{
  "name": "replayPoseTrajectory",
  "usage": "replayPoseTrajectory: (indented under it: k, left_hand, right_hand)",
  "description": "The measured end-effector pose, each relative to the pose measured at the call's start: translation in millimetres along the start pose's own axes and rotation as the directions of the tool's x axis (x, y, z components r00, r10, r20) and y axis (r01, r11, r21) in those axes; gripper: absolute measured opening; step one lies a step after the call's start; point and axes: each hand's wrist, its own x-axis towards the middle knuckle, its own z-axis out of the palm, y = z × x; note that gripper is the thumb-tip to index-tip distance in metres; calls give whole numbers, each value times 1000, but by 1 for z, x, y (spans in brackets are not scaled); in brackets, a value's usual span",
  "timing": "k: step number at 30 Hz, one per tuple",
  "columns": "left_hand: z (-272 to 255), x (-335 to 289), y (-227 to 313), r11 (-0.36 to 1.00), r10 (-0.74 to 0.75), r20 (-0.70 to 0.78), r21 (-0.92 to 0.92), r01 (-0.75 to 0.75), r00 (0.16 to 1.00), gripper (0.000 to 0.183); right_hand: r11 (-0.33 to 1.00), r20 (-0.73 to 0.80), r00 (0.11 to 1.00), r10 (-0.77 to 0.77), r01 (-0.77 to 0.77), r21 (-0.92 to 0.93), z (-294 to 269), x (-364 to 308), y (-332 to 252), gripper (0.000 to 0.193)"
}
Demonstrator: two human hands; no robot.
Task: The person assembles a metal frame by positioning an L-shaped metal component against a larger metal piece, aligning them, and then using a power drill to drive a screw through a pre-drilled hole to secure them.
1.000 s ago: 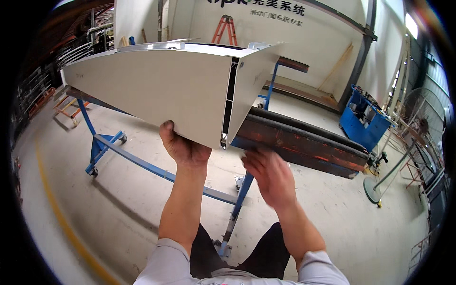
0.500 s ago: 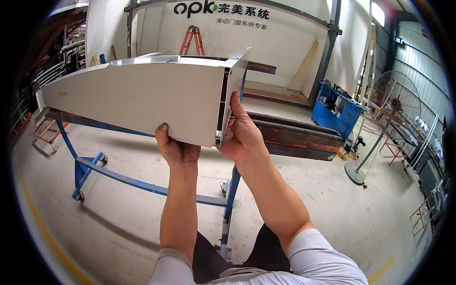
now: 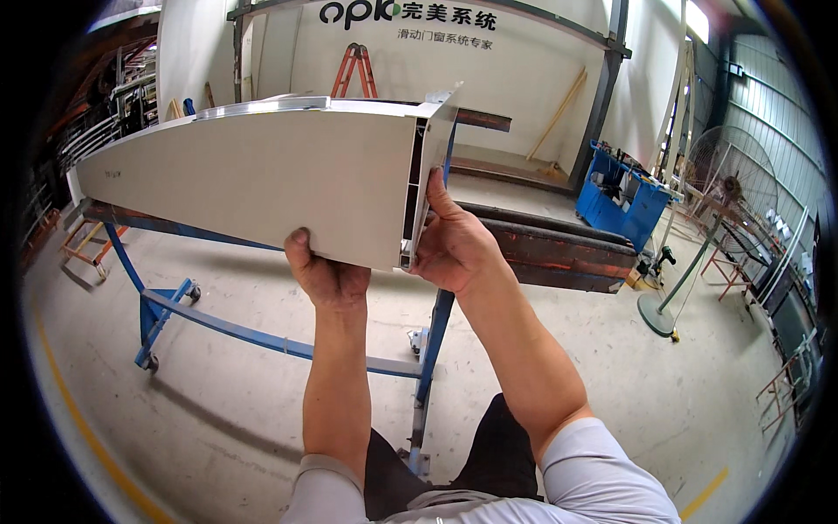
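A long beige box-shaped metal profile [image 3: 262, 183] lies across a blue wheeled stand, its open right end nearest me. My left hand [image 3: 327, 271] grips the lower edge near that end, thumb flat on the front face and fingers curled underneath. Against the open end stands a thin beige end plate [image 3: 436, 131], with a dark gap showing between it and the profile. My right hand [image 3: 458, 244] is closed round the plate's lower part, its thumb pointing up along the outer side. The right fingers are partly hidden behind the plate.
The blue stand [image 3: 253, 336] has padded dark rails [image 3: 559, 249] reaching right. Beyond them are a blue tool cart [image 3: 620, 196], a tall floor fan [image 3: 731, 183] and a cordless drill [image 3: 666, 255]. An orange ladder [image 3: 355, 70] stands by the back wall.
My right hand has shifted slightly right at the end plate, its palm turned a little more outward. The left hand keeps its grip on the profile. The view has moved slightly.
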Motion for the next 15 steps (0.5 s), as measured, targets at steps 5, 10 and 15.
replayPoseTrajectory:
  k: [5, 10, 15]
  left_hand:
    - [-2, 1, 1, 1000, -13, 15, 10, 13, 1000, 55]
    - [-7, 7, 6, 1000, 3, 17, -2, -3, 1000, 56]
    - [-3, 2, 3, 998, -41, 35, -41, 42, 999, 57]
  right_hand:
    - [999, 10, 1000, -13, 13, -33, 1, -2, 1, 50]
    - [991, -56, 998, 9, -16, -131, 4, -2, -1, 57]
    - [994, -20, 1000, -15, 13, -104, -2, -1, 0, 58]
